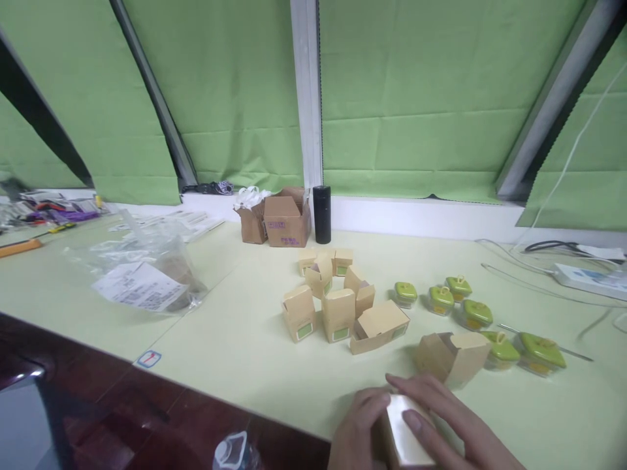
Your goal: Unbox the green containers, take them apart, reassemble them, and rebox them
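Note:
Near the table's front edge, a small cardboard box [410, 436] with a pale, shiny upper face sits between my hands. My left hand [360, 427] wraps around its left side. The fingers of my right hand [455, 424] curl over its top and right side. Just beyond my right hand stands a tan box [453, 359] with its flaps raised. Several similar tan boxes [337, 314] are grouped farther back, some with open flaps. To the right are several small clear containers with green lids [476, 314]. The lower part of the held box is hidden by my hands.
A clear plastic bag with a label [142, 286] lies on the left. Brown cartons [287, 219] and a black cylinder [322, 214] stand at the back. A power strip [590, 279] with cables is at right. A thin rod [571, 352] lies by the containers.

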{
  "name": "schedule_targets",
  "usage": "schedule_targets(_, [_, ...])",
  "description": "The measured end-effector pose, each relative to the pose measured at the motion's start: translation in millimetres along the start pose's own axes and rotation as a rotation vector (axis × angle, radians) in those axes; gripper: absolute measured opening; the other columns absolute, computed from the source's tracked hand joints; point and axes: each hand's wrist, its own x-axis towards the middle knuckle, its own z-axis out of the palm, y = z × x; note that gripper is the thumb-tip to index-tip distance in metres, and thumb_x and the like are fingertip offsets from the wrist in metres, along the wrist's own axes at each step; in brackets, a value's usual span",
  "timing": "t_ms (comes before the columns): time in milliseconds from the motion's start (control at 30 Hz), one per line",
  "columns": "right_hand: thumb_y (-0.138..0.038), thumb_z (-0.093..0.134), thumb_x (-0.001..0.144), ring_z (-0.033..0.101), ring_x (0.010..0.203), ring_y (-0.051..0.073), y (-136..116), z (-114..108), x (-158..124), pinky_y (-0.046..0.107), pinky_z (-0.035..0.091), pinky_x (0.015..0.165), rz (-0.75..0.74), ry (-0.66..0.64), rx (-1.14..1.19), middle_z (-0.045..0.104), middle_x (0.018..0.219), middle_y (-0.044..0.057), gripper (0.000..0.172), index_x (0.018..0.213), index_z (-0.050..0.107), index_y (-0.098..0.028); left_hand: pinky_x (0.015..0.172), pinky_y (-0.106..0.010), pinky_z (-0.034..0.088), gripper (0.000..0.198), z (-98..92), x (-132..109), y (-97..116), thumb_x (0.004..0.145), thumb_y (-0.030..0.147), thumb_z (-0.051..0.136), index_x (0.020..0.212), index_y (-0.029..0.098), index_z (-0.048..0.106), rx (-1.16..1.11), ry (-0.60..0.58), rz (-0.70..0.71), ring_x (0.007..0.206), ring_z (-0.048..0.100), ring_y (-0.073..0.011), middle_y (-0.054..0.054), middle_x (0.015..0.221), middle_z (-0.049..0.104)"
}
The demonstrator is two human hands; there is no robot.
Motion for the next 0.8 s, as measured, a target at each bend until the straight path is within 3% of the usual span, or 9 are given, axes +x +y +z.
schedule_targets(100, [-0.035, 0.048, 0.090, 0.062, 0.097, 0.018, 3.8, 2.8, 3.8, 0.023, 0.051, 0.083, -0.033, -0.003, 0.002, 0.065, 0.098, 0.004, 0.027, 0.112, 0.061, -0.028, 0.072, -0.029, 0.054, 0.057, -2.9, 7.0, -3.7, 0.075, 0.056, 0.056, 0.120, 0.023, 0.046, -0.099, -0.125, 0.056, 0.092, 0.063, -0.0206, -0.011, 0.102, 0.061])
schedule_targets(233, [-0.035, 0.055, 0.086, 0.062, 0.099, 0.019, 0.2, -1.5, -2.1, 0.023, 0.053, 0.081, -0.227, 0.014, -0.173, 0.062, 0.112, 0.006, 0.033, 0.118, 0.058, -0.030, 0.079, -0.032, 0.053, 0.041, -24.2, 13.0, -8.4, 0.082, 0.042, 0.053, 0.117, 0.021, 0.048, 0.086, -0.061, 0.035, 0.097, 0.061, -0.0211, -0.012, 0.104, 0.061])
schedule_targets(300, [-0.034, 0.061, 0.081, 0.061, 0.102, 0.020, -6.1, -17.5, -4.3, 0.024, 0.053, 0.082, -0.324, 0.108, -0.281, 0.061, 0.116, 0.006, 0.037, 0.118, 0.058, -0.030, 0.080, -0.032, 0.053, 0.041, -48.1, 17.0, -17.7, 0.077, 0.036, 0.062, 0.114, 0.021, 0.051, 0.255, 0.000, 0.055, 0.096, 0.062, -0.0215, -0.010, 0.102, 0.063])
schedule_targets(367, [-0.027, 0.056, 0.084, 0.062, 0.098, 0.019, -11.9, -44.6, 3.5, 0.026, 0.053, 0.081, -0.387, 0.246, -0.331, 0.065, 0.105, 0.004, 0.027, 0.112, 0.060, -0.029, 0.079, -0.035, 0.054, 0.044, -78.0, 22.9, -29.5, 0.071, 0.035, 0.068, 0.110, 0.022, 0.053, 0.377, 0.013, 0.027, 0.092, 0.064, -0.0228, -0.008, 0.101, 0.065])
schedule_targets(433, [-0.026, 0.048, 0.088, 0.062, 0.092, 0.020, -12.1, -77.4, 26.7, 0.032, 0.052, 0.079, -0.373, 0.338, -0.383, 0.067, 0.095, 0.005, 0.022, 0.107, 0.061, -0.027, 0.081, -0.042, 0.053, 0.046, -107.4, 31.1, -39.6, 0.070, 0.044, 0.066, 0.108, 0.021, 0.053, 0.430, 0.022, -0.201, 0.093, 0.062, -0.0262, -0.009, 0.103, 0.063])
schedule_targets(500, [-0.028, 0.040, 0.090, 0.063, 0.090, 0.022, -2.8, -106.0, 63.0, 0.037, 0.049, 0.080, -0.251, 0.280, -0.500, 0.067, 0.095, 0.006, 0.025, 0.102, 0.062, -0.025, 0.079, -0.046, 0.053, 0.055, -130.8, 42.6, -46.8, 0.067, 0.053, 0.063, 0.109, 0.019, 0.051, 0.451, 0.066, -0.449, 0.092, 0.061, -0.0288, -0.010, 0.107, 0.061])
schedule_targets(600, [-0.025, 0.045, 0.084, 0.056, 0.107, 0.027, 25.9, -125.0, 120.1, 0.040, 0.042, 0.091, -0.088, -0.001, -0.671, 0.060, 0.119, 0.010, 0.033, 0.112, 0.060, -0.022, 0.078, -0.048, 0.052, 0.063, -149.7, 66.2, -56.4, 0.065, 0.056, 0.061, 0.113, 0.018, 0.045, 0.407, 0.086, -0.631, 0.092, 0.061, -0.0296, -0.011, 0.111, 0.056])
schedule_targets(700, [-0.028, 0.065, 0.065, 0.055, 0.107, 0.035, 53.8, -116.8, 153.5, 0.046, 0.036, 0.095, -0.086, -0.108, -0.675, 0.065, 0.108, 0.014, 0.044, 0.109, 0.064, -0.018, 0.083, -0.047, 0.050, 0.065, -153.7, 91.8, -68.7, 0.070, 0.051, 0.057, 0.120, 0.016, 0.036, 0.333, 0.024, -0.609, 0.097, 0.059, -0.0283, -0.012, 0.113, 0.052])
schedule_targets(800, [-0.032, 0.068, 0.062, 0.061, 0.095, 0.033, 68.0, -103.0, 161.0, 0.045, 0.037, 0.093, -0.096, -0.152, -0.646, 0.071, 0.090, 0.010, 0.044, 0.104, 0.067, -0.020, 0.093, -0.053, 0.040, 0.076, -147.2, 109.9, -74.7, 0.070, 0.045, 0.055, 0.130, 0.012, 0.022, 0.478, 0.049, -0.470, 0.114, 0.048, -0.0325, -0.018, 0.122, 0.045])
